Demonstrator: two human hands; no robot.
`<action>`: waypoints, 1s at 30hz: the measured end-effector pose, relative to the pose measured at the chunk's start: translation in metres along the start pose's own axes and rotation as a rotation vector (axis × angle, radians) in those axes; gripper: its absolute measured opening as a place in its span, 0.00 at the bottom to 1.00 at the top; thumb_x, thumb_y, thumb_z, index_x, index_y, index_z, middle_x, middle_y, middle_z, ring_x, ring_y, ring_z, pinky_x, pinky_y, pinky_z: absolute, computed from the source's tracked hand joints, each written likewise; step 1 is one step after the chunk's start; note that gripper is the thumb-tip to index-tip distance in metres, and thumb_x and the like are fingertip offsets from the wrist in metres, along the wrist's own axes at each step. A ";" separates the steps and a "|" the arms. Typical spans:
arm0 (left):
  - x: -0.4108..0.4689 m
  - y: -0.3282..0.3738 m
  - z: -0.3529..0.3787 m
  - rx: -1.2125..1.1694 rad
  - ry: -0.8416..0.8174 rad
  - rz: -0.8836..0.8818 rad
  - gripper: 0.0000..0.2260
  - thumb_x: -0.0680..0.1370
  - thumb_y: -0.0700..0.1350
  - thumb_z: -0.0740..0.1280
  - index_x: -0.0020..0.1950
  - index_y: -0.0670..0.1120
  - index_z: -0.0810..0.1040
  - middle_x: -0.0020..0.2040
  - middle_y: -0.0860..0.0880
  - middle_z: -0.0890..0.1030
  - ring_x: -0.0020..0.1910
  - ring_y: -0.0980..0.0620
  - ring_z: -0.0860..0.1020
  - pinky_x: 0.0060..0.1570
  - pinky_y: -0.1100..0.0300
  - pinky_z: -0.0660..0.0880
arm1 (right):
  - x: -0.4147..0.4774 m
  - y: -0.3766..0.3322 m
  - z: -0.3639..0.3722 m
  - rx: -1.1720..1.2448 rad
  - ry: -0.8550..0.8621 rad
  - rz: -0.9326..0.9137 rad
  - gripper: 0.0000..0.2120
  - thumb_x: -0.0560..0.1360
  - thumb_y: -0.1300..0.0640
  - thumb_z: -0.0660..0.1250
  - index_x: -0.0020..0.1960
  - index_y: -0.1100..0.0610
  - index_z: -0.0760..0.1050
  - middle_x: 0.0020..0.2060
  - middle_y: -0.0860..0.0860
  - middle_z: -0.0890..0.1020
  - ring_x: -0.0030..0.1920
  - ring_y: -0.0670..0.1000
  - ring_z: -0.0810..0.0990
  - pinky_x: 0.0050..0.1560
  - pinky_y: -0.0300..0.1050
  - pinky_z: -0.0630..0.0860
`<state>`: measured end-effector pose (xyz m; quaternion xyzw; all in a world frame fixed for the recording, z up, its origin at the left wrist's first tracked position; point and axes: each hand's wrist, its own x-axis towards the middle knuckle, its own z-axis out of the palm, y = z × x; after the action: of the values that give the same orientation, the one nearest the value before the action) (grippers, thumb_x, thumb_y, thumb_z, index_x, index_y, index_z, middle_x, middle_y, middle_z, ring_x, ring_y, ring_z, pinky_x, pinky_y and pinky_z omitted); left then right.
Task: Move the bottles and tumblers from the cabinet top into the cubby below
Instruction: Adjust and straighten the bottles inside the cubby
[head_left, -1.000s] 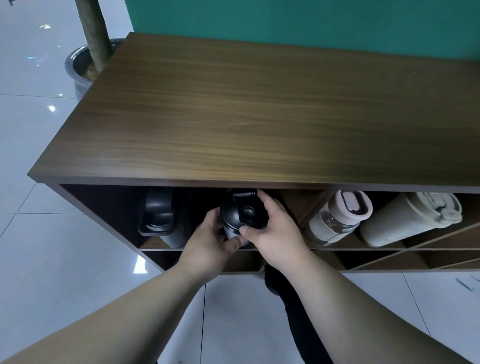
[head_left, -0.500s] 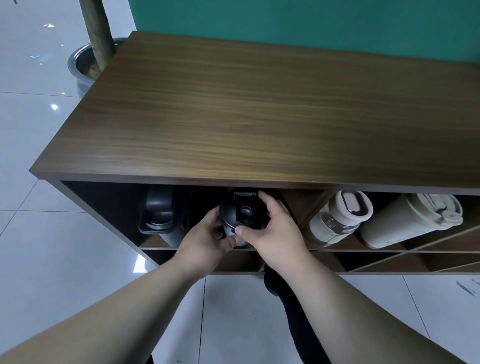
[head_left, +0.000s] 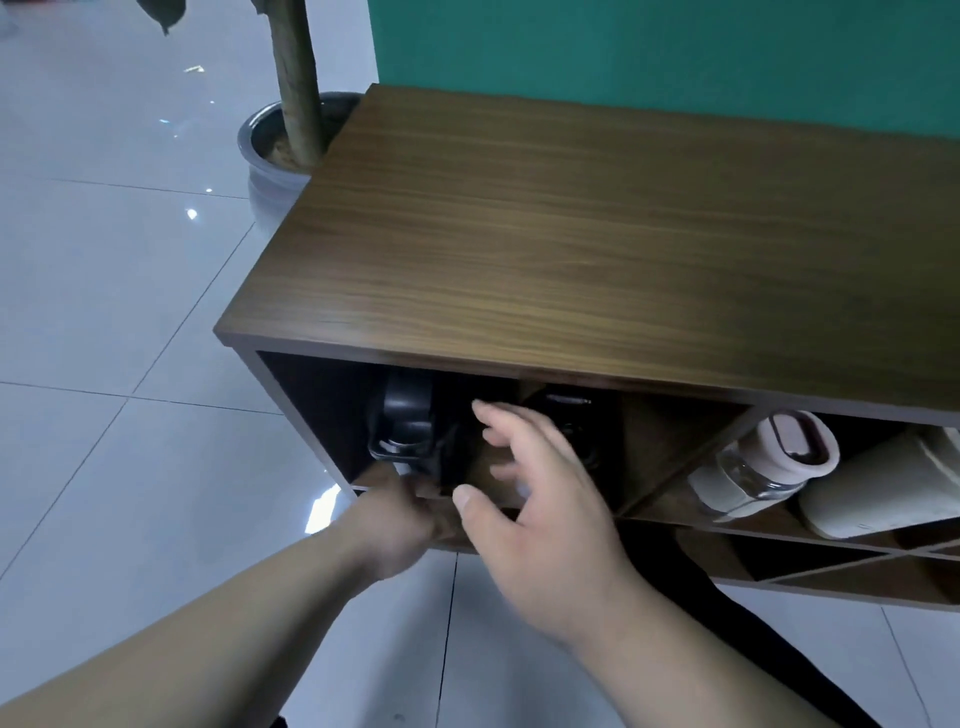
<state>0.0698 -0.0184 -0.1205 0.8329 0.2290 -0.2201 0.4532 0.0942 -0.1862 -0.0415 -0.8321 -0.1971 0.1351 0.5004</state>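
The brown wooden cabinet top (head_left: 597, 234) is bare. In the left cubby (head_left: 311, 410) below it lies a black bottle with a handle lid (head_left: 405, 426). A black tumbler (head_left: 569, 421) lies deeper in, to its right. My right hand (head_left: 535, 499) hovers in front of that tumbler, fingers spread, holding nothing. My left hand (head_left: 400, 519) is at the cubby's lower front edge, blurred, fingers loosely curled with nothing seen in them. In the cubby to the right lie a clear bottle with a pink lid (head_left: 763, 462) and a cream tumbler (head_left: 883, 493).
A grey plant pot (head_left: 270, 156) with a trunk stands on the tiled floor at the cabinet's far left corner. A green wall runs behind the cabinet. Diagonal dividers split the lower shelves (head_left: 831, 566). My dark trouser leg (head_left: 753, 629) is below the cabinet front.
Both hands have let go of the black tumbler, which now lies deeper in the cubby. My right hand has opened and drawn back, my left hand has dropped to the shelf edge. The view shifted left.
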 end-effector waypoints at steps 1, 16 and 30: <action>-0.002 -0.003 -0.007 0.000 0.072 -0.035 0.14 0.69 0.56 0.70 0.47 0.49 0.85 0.42 0.48 0.87 0.43 0.52 0.84 0.42 0.59 0.79 | 0.005 0.001 0.009 0.018 -0.020 0.025 0.30 0.73 0.51 0.65 0.76 0.42 0.68 0.70 0.30 0.68 0.72 0.37 0.68 0.72 0.38 0.68; 0.003 -0.023 -0.032 -0.206 0.306 0.048 0.23 0.74 0.50 0.78 0.63 0.59 0.71 0.50 0.64 0.85 0.52 0.55 0.85 0.54 0.54 0.81 | 0.059 0.025 0.058 -0.058 -0.083 0.189 0.38 0.78 0.67 0.64 0.83 0.47 0.54 0.82 0.46 0.59 0.81 0.49 0.61 0.80 0.50 0.61; 0.002 -0.018 -0.034 -0.180 0.339 0.025 0.20 0.74 0.52 0.78 0.59 0.52 0.73 0.52 0.52 0.85 0.50 0.48 0.84 0.52 0.47 0.80 | 0.069 0.045 0.059 0.057 -0.045 0.145 0.37 0.78 0.70 0.61 0.79 0.41 0.62 0.79 0.40 0.66 0.78 0.42 0.65 0.79 0.49 0.64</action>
<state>0.0664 0.0197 -0.1168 0.8170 0.3102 -0.0498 0.4835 0.1392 -0.1265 -0.1104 -0.8263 -0.1438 0.1952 0.5085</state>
